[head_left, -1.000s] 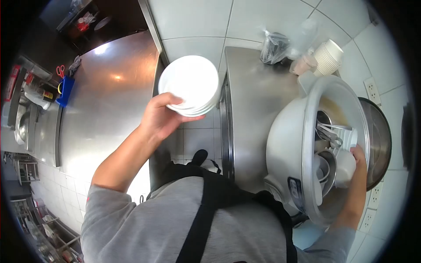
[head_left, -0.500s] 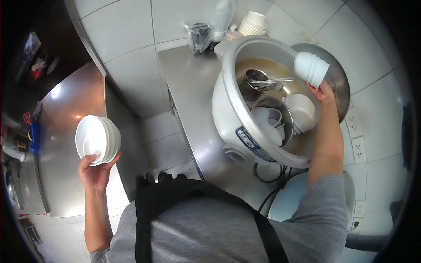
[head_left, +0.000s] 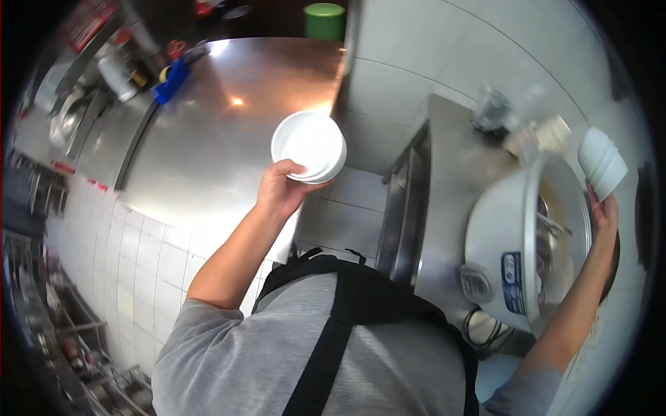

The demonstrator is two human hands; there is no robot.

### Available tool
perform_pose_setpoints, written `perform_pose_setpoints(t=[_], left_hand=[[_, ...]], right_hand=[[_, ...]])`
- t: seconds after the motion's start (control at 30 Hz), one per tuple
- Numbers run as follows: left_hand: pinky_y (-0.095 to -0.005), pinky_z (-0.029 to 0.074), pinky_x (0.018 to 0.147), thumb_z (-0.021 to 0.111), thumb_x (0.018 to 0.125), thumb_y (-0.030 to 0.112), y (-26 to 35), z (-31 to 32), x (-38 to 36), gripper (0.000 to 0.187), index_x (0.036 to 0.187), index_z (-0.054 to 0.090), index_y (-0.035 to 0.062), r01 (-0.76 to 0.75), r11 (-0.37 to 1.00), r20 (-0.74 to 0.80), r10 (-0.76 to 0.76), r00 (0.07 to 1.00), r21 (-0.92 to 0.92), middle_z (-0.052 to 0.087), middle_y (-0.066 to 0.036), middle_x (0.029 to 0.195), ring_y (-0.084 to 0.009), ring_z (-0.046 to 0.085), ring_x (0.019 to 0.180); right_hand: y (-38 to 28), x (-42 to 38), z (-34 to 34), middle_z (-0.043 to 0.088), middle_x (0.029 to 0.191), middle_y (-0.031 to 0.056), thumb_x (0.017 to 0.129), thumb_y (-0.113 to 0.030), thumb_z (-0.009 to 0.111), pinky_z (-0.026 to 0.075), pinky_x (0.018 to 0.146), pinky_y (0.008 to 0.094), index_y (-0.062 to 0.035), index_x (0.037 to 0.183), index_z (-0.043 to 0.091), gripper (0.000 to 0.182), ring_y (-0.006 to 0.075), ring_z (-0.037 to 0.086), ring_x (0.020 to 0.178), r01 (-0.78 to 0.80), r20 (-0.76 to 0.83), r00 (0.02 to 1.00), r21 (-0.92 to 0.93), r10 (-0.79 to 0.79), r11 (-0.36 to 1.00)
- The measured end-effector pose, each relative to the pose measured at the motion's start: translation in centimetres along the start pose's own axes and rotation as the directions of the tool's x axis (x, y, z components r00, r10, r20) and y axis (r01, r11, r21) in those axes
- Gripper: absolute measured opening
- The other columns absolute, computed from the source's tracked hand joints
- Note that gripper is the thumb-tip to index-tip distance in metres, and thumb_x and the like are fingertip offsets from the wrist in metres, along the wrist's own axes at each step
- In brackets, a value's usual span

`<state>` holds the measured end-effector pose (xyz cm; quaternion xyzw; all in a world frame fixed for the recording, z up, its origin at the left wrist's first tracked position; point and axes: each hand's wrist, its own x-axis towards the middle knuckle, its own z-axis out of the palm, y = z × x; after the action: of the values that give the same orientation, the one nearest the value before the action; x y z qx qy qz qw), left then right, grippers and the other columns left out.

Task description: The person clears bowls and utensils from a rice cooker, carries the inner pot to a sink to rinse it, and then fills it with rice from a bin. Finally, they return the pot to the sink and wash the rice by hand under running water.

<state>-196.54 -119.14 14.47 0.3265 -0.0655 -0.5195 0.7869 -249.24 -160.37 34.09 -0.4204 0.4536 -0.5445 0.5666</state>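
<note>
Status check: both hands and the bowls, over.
Left hand gripping bowl stack, raised over steel counter. Right hand holding cup stack above open rice cooker. Nothing obstructing.

Place: commercial kitchen
Signs: steel counter, big rice cooker, tiled walls, bowl stacks
</note>
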Motion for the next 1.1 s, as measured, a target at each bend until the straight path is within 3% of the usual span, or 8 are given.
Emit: perform_pose_setpoints(t=[0.1, 0.2, 0.3, 0.53, 0.83, 0.97, 1.07, 1.1], left_hand=[[-0.0607, 0.044, 0.088, 0.047, 0.065, -0.001, 0.9, -5.6, 0.5, 0.070, 0.132, 0.026, 0.0054, -0.039, 0.999, -0.120, 0.039, 0.992, 0.001, 0.042, -0.020, 0.124, -0.0412, 0.051, 0.108], [-0.0625, 0.043, 0.088, 0.044, 0.068, 0.000, 4.6, -10.6, 0.0, 0.067, 0.132, 0.024, 0.0025, -0.073, 0.997, -0.281, 0.078, 0.957, 0.029, 0.041, -0.022, 0.125, -0.0431, 0.050, 0.109], [-0.0633, 0.041, 0.090, 0.043, 0.072, 0.003, 9.1, -15.2, -0.3, 0.062, 0.130, 0.024, -0.0064, -0.065, 0.990, -0.460, 0.117, 0.880, 0.126, 0.041, -0.025, 0.123, -0.0447, 0.048, 0.111], [-0.0598, 0.051, 0.075, 0.045, 0.072, 0.004, 20.6, -27.4, 3.3, 0.062, 0.132, 0.028, 0.0041, 0.090, 0.930, -0.539, 0.126, 0.833, 0.356, 0.042, -0.022, 0.118, -0.0437, 0.052, 0.103], [-0.0563, 0.053, 0.067, 0.048, 0.073, 0.009, 31.0, -34.4, 14.5, 0.051, 0.123, 0.038, 0.0078, 0.194, 0.917, -0.559, 0.037, 0.828, 0.348, 0.044, -0.018, 0.119, -0.0387, 0.053, 0.101], [-0.0538, 0.051, 0.070, 0.049, 0.083, 0.027, 34.9, -36.5, 19.2, 0.046, 0.123, 0.039, 0.0092, 0.190, 0.900, -0.486, 0.028, 0.873, 0.393, 0.047, -0.017, 0.119, -0.0344, 0.055, 0.098], [-0.0559, 0.043, 0.086, 0.056, 0.081, 0.046, 39.0, -38.9, 21.2, 0.062, 0.123, 0.046, 0.0023, 0.162, 0.852, -0.524, 0.147, 0.839, 0.498, 0.051, -0.018, 0.117, -0.0349, 0.052, 0.106], [-0.0500, 0.040, 0.091, 0.061, 0.077, 0.047, 40.9, -41.6, 22.8, 0.068, 0.123, 0.046, -0.0009, 0.110, 0.701, -0.481, 0.357, 0.801, 0.705, 0.049, -0.020, 0.121, -0.0344, 0.051, 0.108]], right_hand=[[4.4, 1.0, 9.3, 0.052, 0.119, 0.0197, 0.092, -0.008, 0.045, 0.048, 0.094, 0.0405, 0.0087, 0.122, 0.042, 0.034, 0.0295, 0.055, 0.106, -0.016, 0.301, 0.953, -0.085, 0.041, 0.996], [10.9, -0.3, 20.5, 0.055, 0.117, 0.0135, 0.093, -0.016, 0.046, 0.049, 0.088, 0.0369, 0.0030, 0.123, 0.045, 0.036, 0.0239, 0.056, 0.105, -0.050, 0.597, 0.798, -0.074, 0.084, 0.996], [19.8, -7.4, 33.2, 0.057, 0.116, 0.0114, 0.090, -0.012, 0.047, 0.048, 0.087, 0.0348, 0.0011, 0.122, 0.047, 0.035, 0.0213, 0.057, 0.104, -0.088, 0.582, 0.804, -0.084, 0.121, 0.993], [40.9, -17.7, 52.4, 0.059, 0.108, 0.0137, 0.077, 0.006, 0.052, 0.049, 0.087, 0.0395, 0.0018, 0.117, 0.051, 0.040, 0.0263, 0.059, 0.099, -0.292, 0.666, 0.618, -0.299, 0.418, 0.908], [50.2, -25.9, 71.7, 0.058, 0.104, 0.0173, 0.076, 0.003, 0.055, 0.056, 0.067, 0.0426, 0.0020, 0.116, 0.051, 0.040, 0.0300, 0.062, 0.088, -0.152, 0.533, 0.618, -0.641, 0.579, 0.752], [51.7, -26.2, 78.5, 0.057, 0.103, 0.0191, 0.077, 0.002, 0.053, 0.057, 0.062, 0.0401, 0.0032, 0.116, 0.050, 0.038, 0.0296, 0.062, 0.084, -0.081, 0.470, 0.671, -0.722, 0.573, 0.687], [54.5, -24.0, 82.2, 0.058, 0.103, 0.0192, 0.079, -0.001, 0.053, 0.058, 0.061, 0.0395, 0.0020, 0.119, 0.047, 0.041, 0.0306, 0.063, 0.079, -0.085, 0.489, 0.653, -0.711, 0.578, 0.698], [54.5, -23.9, 83.3, 0.058, 0.102, 0.0187, 0.080, -0.004, 0.054, 0.057, 0.061, 0.0386, 0.0021, 0.120, 0.046, 0.041, 0.0293, 0.063, 0.079, -0.093, 0.485, 0.652, -0.712, 0.583, 0.696]])
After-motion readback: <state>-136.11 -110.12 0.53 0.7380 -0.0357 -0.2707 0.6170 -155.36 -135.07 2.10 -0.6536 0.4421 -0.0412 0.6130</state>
